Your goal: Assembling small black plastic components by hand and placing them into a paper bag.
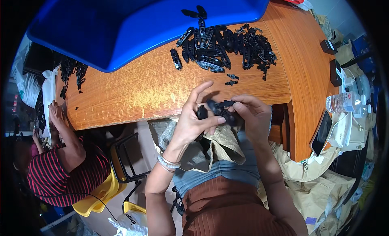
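In front of my body, just off the table's near edge, both my hands are raised. My left hand (190, 122), a beaded bracelet on its wrist, is curled round a black plastic part (201, 111), its index finger lifted away. Between the thumb and fingertips of my right hand (252, 112) is pinched a small black plastic clip (226, 103). Another dark piece between the hands is blurred, and I cannot tell which hand bears it. A pile of long black plastic housings (207, 43) lies on the table, with small black clips (261, 49) heaped on its right.
A large blue bin (142, 37) stands on the wooden table (142, 94). A paper sack (227, 144) lies open below my hands. To the right are a water bottle (344, 103) and a phone (321, 132). A co-worker in a striped shirt (69, 171) sits on the left.
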Demonstrator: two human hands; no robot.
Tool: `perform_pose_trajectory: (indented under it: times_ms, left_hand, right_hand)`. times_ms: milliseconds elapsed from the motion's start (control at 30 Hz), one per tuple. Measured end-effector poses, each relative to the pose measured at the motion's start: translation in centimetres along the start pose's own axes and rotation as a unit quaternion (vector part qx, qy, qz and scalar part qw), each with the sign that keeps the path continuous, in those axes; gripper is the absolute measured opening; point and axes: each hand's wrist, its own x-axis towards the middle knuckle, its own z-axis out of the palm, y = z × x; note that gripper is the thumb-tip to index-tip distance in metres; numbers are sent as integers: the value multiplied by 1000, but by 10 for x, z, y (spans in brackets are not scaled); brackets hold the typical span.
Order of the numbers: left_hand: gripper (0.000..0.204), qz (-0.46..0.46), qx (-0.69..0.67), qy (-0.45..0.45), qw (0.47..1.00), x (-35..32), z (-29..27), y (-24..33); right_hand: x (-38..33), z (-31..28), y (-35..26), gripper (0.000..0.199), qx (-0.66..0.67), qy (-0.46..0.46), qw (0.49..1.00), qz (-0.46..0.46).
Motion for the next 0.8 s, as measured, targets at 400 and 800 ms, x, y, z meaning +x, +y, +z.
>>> perform_pose_trajectory:
  times_ms: [400,800]
  left_hand:
    - [21,-14,52,115,992,-11,15,9]
    - [11,-28,67,113,991,-22,3,10]
  right_hand:
    - [-6,0,-2,11,-372,-32,880,-293]
    - [-11,9,10,27,-130,-74,988,-37]
